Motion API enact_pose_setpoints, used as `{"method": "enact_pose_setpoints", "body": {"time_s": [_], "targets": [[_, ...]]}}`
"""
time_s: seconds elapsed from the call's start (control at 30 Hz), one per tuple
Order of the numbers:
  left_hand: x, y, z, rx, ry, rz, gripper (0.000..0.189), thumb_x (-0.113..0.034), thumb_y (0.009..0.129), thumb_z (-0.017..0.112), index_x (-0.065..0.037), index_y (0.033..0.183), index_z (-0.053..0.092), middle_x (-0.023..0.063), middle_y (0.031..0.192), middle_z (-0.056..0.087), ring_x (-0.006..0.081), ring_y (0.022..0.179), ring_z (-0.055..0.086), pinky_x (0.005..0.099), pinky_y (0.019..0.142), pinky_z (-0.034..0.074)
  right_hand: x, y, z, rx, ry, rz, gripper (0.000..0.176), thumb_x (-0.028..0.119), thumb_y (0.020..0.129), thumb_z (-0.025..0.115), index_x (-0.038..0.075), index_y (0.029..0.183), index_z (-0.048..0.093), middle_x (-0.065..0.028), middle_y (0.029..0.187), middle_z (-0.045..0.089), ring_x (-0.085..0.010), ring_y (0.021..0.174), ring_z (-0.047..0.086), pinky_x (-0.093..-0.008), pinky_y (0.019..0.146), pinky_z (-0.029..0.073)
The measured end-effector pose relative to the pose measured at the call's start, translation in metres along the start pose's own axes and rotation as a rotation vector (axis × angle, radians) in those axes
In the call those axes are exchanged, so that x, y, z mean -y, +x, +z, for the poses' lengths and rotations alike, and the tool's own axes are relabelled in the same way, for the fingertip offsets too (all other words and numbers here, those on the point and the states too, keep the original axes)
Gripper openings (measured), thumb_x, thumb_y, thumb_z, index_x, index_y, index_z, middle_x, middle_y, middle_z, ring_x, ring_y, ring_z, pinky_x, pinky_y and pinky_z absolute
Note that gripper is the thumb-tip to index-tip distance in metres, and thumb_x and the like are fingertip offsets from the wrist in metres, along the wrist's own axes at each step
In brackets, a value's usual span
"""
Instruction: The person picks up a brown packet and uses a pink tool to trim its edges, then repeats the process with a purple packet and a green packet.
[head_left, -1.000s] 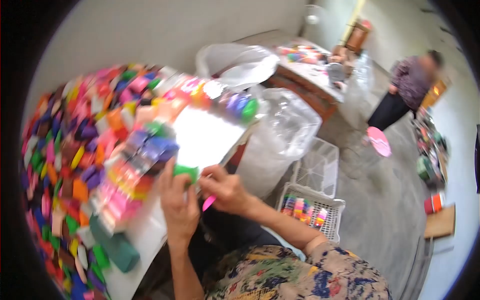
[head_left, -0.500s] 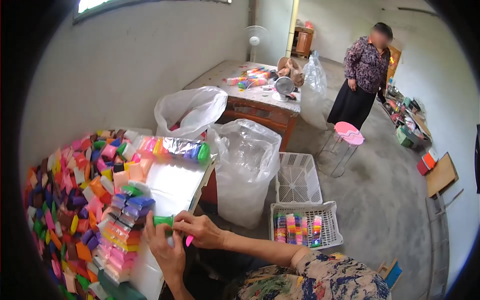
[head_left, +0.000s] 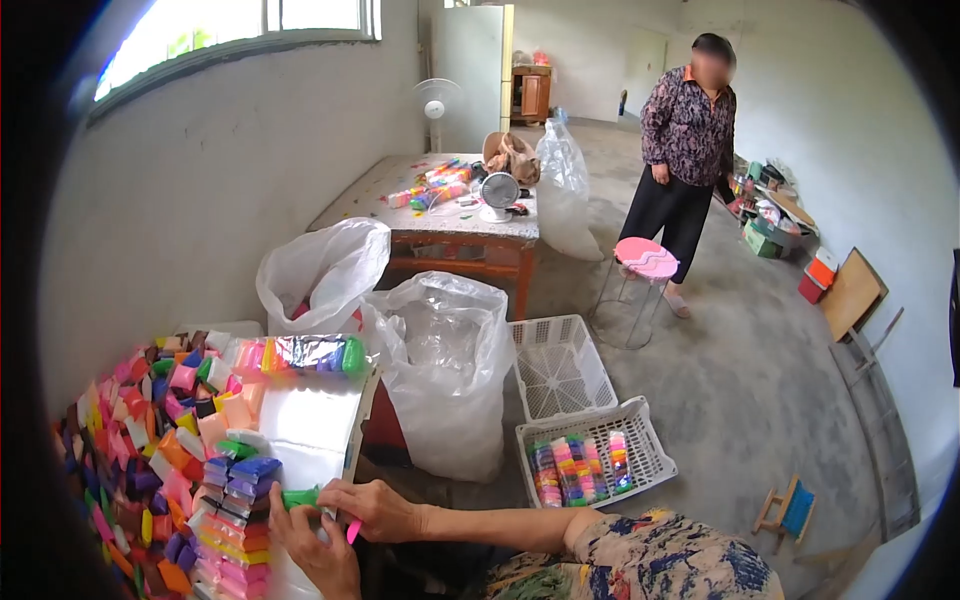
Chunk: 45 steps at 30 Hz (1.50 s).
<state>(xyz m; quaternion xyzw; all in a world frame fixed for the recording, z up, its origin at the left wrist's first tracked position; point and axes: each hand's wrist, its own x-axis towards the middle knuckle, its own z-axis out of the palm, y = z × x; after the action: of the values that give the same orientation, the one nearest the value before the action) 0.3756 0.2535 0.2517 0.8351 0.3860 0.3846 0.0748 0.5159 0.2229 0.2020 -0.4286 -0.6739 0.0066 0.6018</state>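
While my left hand (head_left: 315, 550) and right hand (head_left: 378, 510) pinch the green packet (head_left: 300, 496) at the table (head_left: 315, 425) edge, pink stick (head_left: 353, 531) tucked in the right, I'd keep it level beside the stacked packets (head_left: 240, 490).

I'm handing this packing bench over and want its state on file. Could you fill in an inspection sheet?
Surface: white tabletop, with a bare strip beyond the hands.
Job's things: green packet between both hands; pink stick pokes out under the right hand.
Clutter: heap of coloured packets on the left; wrapped row of packets at the far edge.
Hands: left hand grips the green packet; right hand holds the pink stick and touches the packet.
Cables: nothing seen.
Surroundings: clear bag, empty basket, basket of packets, pink stool, another person standing.
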Motion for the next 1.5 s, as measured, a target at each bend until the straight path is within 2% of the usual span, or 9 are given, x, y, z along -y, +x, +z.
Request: {"method": "enact_pose_setpoints", "body": {"time_s": [0.07,0.3,0.7,1.1,1.2,1.3,1.4,1.43,1.5], "targets": [[-0.003,-0.001,0.0,-0.011,0.001,0.0,0.014,-0.005,0.082,0.06,0.002,0.091,0.053,0.0238,0.147,0.045,0.044,0.133,0.042,0.0533,0.113,0.028,0.003,-0.002,0.003,-0.014,0.048,-0.01,0.035,-0.002,0.079,0.062,-0.001,0.114,0.054,-0.0191,0.103,0.062,-0.0388,0.085,0.067,-0.0414,0.066,0.055],[-0.001,0.0,0.002,-0.007,0.021,-0.011,0.015,-0.007,0.087,0.062,0.003,0.088,0.052,0.0232,0.148,0.045,0.0442,0.133,0.043,0.0544,0.111,0.031,0.004,-0.003,0.005,-0.022,0.104,-0.009,0.032,0.001,0.083,0.064,-0.001,0.112,0.053,-0.0187,0.103,0.062,-0.0384,0.084,0.067,-0.0413,0.067,0.055],[0.01,0.001,0.005,-0.016,-0.059,-0.027,0.012,-0.007,0.084,0.054,0.003,0.088,0.05,0.0229,0.148,0.045,0.0423,0.13,0.043,0.0518,0.109,0.033,0.004,-0.005,0.007,-0.01,0.073,-0.009,0.036,-0.001,0.076,0.064,-0.001,0.11,0.054,-0.0195,0.1,0.061,-0.0405,0.083,0.066,-0.0441,0.067,0.054],[0.01,-0.002,0.003,-0.015,-0.035,-0.023,0.013,-0.009,0.083,0.052,0.003,0.088,0.05,0.0225,0.149,0.043,0.0428,0.131,0.043,0.0533,0.109,0.032,0.018,-0.001,0.003,-0.065,0.131,0.082,0.025,0.002,0.084,0.061,0.0,0.108,0.056,-0.0176,0.093,0.06,-0.0398,0.081,0.064,-0.0432,0.068,0.051],[0.016,-0.003,0.003,-0.003,-0.081,-0.03,0.02,-0.017,0.086,0.056,0.002,0.088,0.051,0.0235,0.149,0.043,0.0428,0.132,0.043,0.0534,0.109,0.033,0.021,0.001,0.002,-0.053,0.152,0.119,0.022,0.007,0.088,0.062,-0.001,0.108,0.056,-0.0178,0.094,0.062,-0.039,0.083,0.065,-0.0424,0.069,0.052],[0.023,-0.005,0.006,-0.042,-0.096,0.018,0.034,-0.031,0.089,0.061,0.002,0.09,0.052,0.0245,0.148,0.044,0.0435,0.131,0.044,0.0526,0.107,0.035,0.028,0.003,0.001,-0.045,0.192,0.261,0.027,0.018,0.09,0.065,0.0,0.108,0.057,-0.0181,0.095,0.064,-0.0384,0.086,0.066,-0.0416,0.071,0.053],[0.037,-0.006,0.012,-0.04,-0.147,0.036,0.048,-0.045,0.092,0.061,0.002,0.092,0.055,0.0249,0.148,0.045,0.0435,0.13,0.046,0.0509,0.106,0.037,0.034,0.006,-0.003,-0.026,0.1,0.28,0.035,0.026,0.089,0.068,0.0,0.11,0.058,-0.0185,0.097,0.065,-0.0382,0.088,0.067,-0.0407,0.073,0.054],[0.018,-0.004,0.001,-0.041,-0.208,0.044,0.056,-0.054,0.094,0.056,0.002,0.095,0.056,0.0245,0.148,0.045,0.0426,0.129,0.047,0.0497,0.105,0.037,0.036,0.007,-0.006,-0.01,0.088,0.293,0.037,0.029,0.088,0.069,0.001,0.11,0.06,-0.0192,0.097,0.066,-0.0391,0.087,0.067,-0.0412,0.073,0.054],[0.007,-0.002,-0.003,-0.003,-0.287,-0.072,0.061,-0.059,0.093,0.055,0.002,0.101,0.06,0.0227,0.148,0.045,0.0402,0.129,0.047,0.049,0.105,0.037,0.035,0.011,-0.006,-0.04,0.079,0.269,0.033,0.03,0.091,0.064,0.001,0.106,0.062,-0.0211,0.093,0.066,-0.0403,0.082,0.066,-0.0448,0.069,0.054]]}}
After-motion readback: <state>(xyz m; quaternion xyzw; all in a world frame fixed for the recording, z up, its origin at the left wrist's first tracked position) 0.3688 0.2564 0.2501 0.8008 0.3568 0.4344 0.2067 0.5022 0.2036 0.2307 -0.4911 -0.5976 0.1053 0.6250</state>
